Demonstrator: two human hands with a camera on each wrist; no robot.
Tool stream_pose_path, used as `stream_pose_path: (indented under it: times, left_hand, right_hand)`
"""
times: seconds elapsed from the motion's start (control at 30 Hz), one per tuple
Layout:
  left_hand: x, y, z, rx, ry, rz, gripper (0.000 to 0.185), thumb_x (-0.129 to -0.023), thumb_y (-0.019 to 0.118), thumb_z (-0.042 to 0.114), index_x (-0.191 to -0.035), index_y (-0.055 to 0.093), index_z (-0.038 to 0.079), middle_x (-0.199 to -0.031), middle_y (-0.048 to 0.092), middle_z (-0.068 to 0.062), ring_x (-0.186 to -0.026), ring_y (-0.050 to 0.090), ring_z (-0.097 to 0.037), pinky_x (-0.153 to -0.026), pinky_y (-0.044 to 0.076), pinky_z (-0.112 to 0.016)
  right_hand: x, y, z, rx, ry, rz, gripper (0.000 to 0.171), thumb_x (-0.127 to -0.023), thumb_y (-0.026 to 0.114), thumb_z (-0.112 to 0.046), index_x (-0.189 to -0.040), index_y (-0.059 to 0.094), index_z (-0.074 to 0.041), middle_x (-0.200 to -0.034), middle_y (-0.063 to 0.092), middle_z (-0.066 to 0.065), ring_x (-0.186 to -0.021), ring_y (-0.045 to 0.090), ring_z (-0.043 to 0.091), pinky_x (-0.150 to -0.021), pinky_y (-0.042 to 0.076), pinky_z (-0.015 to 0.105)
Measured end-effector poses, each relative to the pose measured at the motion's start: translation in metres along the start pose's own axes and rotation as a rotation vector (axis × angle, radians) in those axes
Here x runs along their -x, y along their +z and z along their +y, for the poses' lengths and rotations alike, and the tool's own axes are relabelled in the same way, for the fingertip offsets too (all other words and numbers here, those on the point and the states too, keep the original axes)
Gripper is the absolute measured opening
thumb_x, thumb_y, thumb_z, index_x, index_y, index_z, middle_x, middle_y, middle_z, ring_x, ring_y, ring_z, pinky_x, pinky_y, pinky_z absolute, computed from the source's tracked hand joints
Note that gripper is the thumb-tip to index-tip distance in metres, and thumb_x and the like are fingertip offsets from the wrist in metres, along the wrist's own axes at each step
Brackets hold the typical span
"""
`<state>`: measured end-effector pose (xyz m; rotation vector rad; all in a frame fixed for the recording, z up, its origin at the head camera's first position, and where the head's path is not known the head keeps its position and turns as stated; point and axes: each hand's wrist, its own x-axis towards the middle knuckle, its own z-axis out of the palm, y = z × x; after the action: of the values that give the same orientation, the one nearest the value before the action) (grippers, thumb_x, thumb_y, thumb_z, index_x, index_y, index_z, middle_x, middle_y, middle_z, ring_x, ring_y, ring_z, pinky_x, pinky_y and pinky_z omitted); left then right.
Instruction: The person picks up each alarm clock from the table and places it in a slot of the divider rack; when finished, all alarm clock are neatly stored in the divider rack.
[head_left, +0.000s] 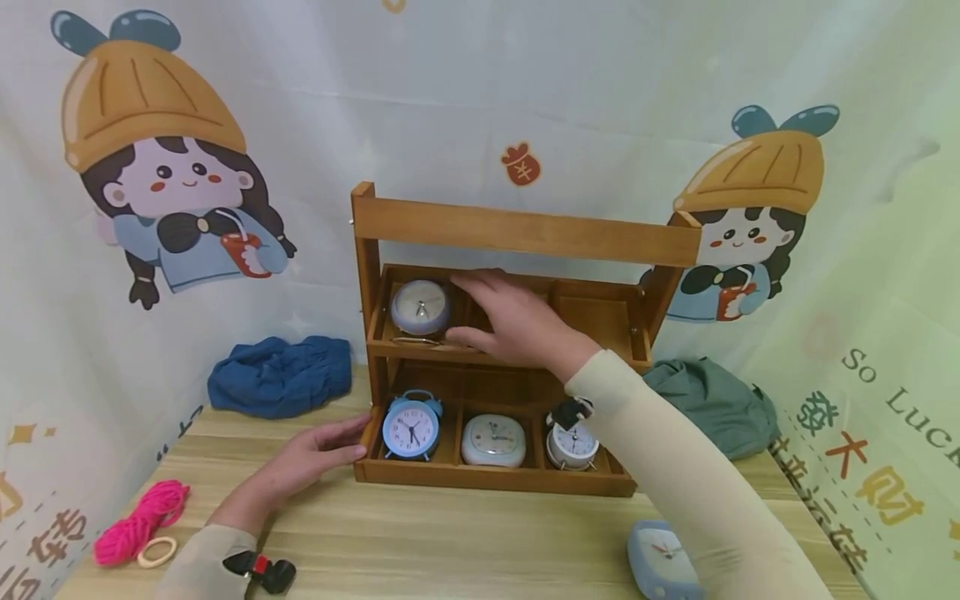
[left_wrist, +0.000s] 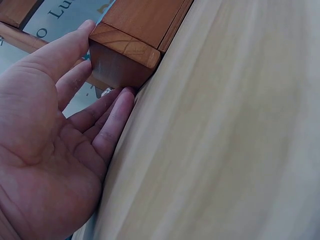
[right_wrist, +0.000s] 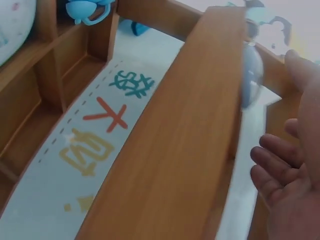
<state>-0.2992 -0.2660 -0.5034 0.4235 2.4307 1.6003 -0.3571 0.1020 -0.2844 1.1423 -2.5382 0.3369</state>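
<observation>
Cream right sleeve (head_left: 693, 479) nearest; I see blue-rimmed round clock (head_left: 421, 307) at upper left of wooden shelf (head_left: 525, 225), just left of right hand (head_left: 517, 323), fingers parted, empty; left hand (head_left: 311, 460), farther, touches shelf's left end, fingers extended.

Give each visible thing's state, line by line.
Left hand: touching shelf
Right hand: open, holding nothing
Shelf: upright
Upper clock: in left compartment
Blue alarm clock: upright
Middle clock: upright
White clock: upright, partly hidden
Table clock: partly hidden
Blue cloth: crumpled
Green cloth: crumpled
Pink yarn: bundled
Wooden ring: lying flat
</observation>
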Motion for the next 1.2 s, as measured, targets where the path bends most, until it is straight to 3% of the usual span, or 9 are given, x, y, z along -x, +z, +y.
stream_pose_path:
  times: [0.17,0.43,0.63,0.77,0.93,1.2]
  left_hand:
    - [-0.001,0.000,0.000,-0.008,0.008,-0.012,0.069,-0.109,0.075,0.035,-0.168,0.050,0.010,-0.169,0.051,-0.019,-0.153,0.051,-0.041,-0.121,0.043,-0.050]
    - [-0.001,-0.003,-0.002,0.003,0.021,-0.011,0.068,-0.109,0.075,0.032,-0.168,0.050,0.007,-0.169,0.050,-0.020,-0.153,0.051,-0.042,-0.106,0.044,-0.019]
    - [-0.002,-0.004,-0.001,-0.005,0.014,-0.006,0.069,-0.109,0.075,0.034,-0.168,0.050,0.009,-0.170,0.049,-0.019,-0.154,0.050,-0.041,-0.106,0.045,-0.019]
    - [-0.002,-0.003,-0.001,-0.005,0.005,-0.010,0.069,-0.109,0.075,0.035,-0.169,0.050,0.010,-0.171,0.048,-0.018,-0.154,0.050,-0.041,-0.109,0.046,-0.024]
    - [-0.004,-0.003,-0.001,-0.009,0.014,-0.015,0.069,-0.110,0.074,0.035,-0.168,0.050,0.009,-0.170,0.049,-0.019,-0.154,0.050,-0.041,-0.114,0.045,-0.032]
    - [-0.002,-0.003,0.000,-0.009,0.008,-0.011,0.069,-0.109,0.075,0.034,-0.168,0.050,0.009,-0.169,0.051,-0.019,-0.153,0.051,-0.041,-0.114,0.045,-0.032]
  right_hand:
    - [0.062,-0.014,0.012,-0.024,0.008,0.024,0.080,-0.105,0.078,-0.049,-0.166,0.050,-0.005,-0.164,0.054,0.016,-0.152,0.050,0.037,-0.126,0.040,0.056]
    - [0.159,-0.008,0.030,-0.033,-0.086,0.103,0.072,-0.104,0.082,-0.041,-0.159,0.057,-0.003,-0.157,0.059,0.016,-0.144,0.056,0.038,-0.116,0.049,0.059]
    - [0.216,-0.001,0.036,-0.023,-0.034,0.145,0.069,-0.102,0.084,-0.041,-0.158,0.060,-0.009,-0.156,0.060,0.012,-0.141,0.059,0.035,-0.109,0.053,0.058]
    - [0.246,0.003,0.038,-0.068,0.041,0.088,0.070,-0.098,0.089,-0.030,-0.159,0.059,-0.013,-0.156,0.060,0.009,-0.137,0.063,0.034,-0.103,0.057,0.059]
    - [0.277,0.011,0.042,-0.140,0.127,-0.013,0.068,-0.100,0.087,-0.030,-0.161,0.058,-0.018,-0.154,0.061,0.002,-0.131,0.068,0.026,-0.100,0.061,0.053]
    - [0.317,0.021,0.051,-0.243,0.159,-0.218,0.077,-0.101,0.082,-0.049,-0.165,0.053,-0.018,-0.148,0.066,0.005,-0.118,0.070,0.016,-0.090,0.061,0.043]
